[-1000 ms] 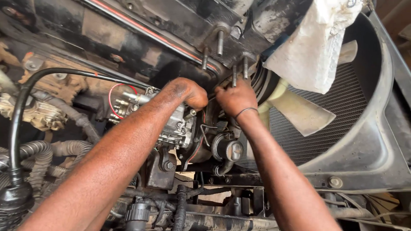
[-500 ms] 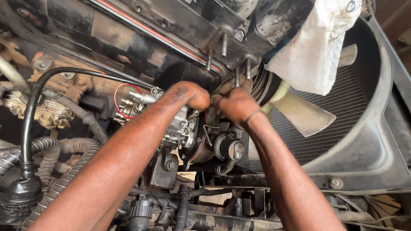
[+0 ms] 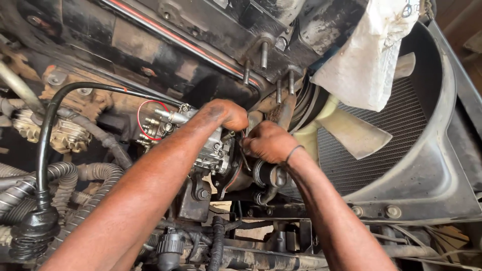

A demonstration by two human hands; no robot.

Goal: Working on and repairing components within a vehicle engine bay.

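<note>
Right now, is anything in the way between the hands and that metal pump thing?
Nothing visible is. The left hand and right hand are already against the metal pump, close together, fingers curled behind it and hidden.

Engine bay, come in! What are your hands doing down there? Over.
Left hand and right hand both curled down against the grimy grey metal pump; what the fingers grip is hidden. Thin black hose and cream plastic fan blade crowd either side.
</note>
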